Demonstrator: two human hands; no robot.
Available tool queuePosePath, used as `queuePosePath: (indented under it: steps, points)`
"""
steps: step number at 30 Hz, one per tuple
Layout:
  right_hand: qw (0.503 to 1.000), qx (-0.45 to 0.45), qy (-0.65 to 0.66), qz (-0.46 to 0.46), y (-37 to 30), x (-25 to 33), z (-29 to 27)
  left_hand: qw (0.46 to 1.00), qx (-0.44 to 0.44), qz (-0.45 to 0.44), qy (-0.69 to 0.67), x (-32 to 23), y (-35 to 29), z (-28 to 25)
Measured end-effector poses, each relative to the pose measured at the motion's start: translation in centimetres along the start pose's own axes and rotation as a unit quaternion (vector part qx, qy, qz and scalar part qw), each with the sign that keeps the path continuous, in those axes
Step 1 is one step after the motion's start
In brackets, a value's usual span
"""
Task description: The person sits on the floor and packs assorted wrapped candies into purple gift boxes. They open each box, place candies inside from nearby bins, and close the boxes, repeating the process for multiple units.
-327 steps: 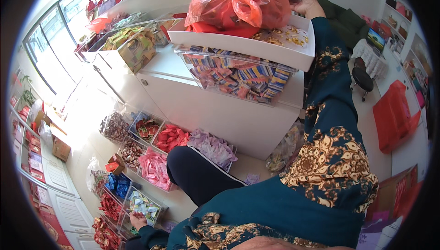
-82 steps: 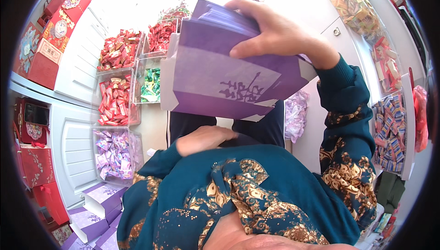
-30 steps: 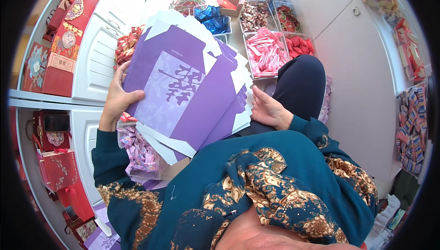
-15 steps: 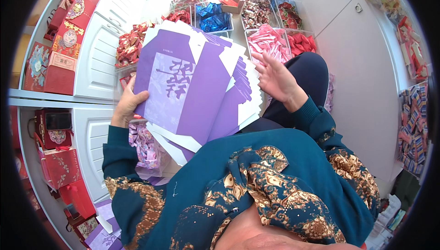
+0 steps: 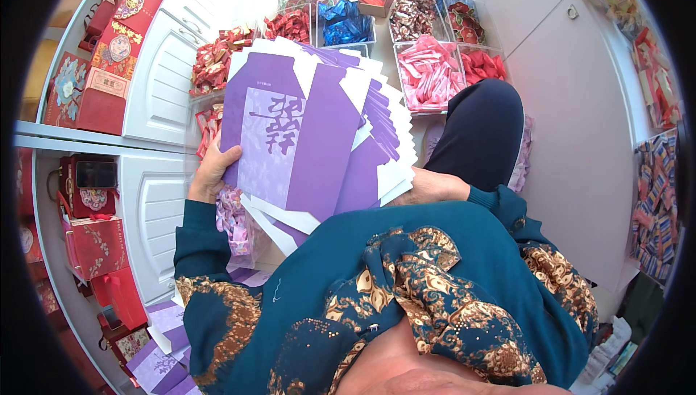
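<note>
Left hand (image 5: 215, 168) pinches the stack (image 5: 319, 156) by its edge, apparently steadying it; right hand (image 5: 437, 188), partly hidden behind: grip indeterminable.

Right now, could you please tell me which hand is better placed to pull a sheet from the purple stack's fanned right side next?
Probably the right hand: it is at the lower right of the stack, though its fingers are hidden. The left hand grips the left edge, thumb on top.

Teal top (image 5: 486, 257) (sleeves (image 5: 221, 337) patterned gold), dark trousers (image 5: 484, 134).
</note>
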State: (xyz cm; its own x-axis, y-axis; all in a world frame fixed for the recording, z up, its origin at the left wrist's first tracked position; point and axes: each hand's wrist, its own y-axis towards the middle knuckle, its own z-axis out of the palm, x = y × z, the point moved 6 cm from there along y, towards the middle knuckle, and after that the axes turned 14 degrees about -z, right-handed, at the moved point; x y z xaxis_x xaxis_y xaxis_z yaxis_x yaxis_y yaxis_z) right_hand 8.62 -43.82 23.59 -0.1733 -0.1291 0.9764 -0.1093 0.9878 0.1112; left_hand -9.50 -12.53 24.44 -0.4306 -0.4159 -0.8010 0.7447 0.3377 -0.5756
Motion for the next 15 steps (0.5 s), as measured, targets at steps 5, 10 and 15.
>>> queuePosePath:
  steps: [5, 10, 15]
  points:
    - [0.995, 0.018, 0.096, 0.025, -0.2, 0.3, 0.5, 1.000, 0.007, 0.008, 0.008, -0.1, -0.5, -0.1]
    - [0.970, -0.191, 0.121, 0.084, 2.6, -0.2, -0.8, 0.999, -0.003, -0.015, 0.031, -0.7, -1.0, -0.3]
    - [0.836, -0.385, 0.390, 0.016, 8.9, -0.1, -4.6, 0.996, 0.033, -0.044, 0.065, -1.3, -2.1, 0.1]
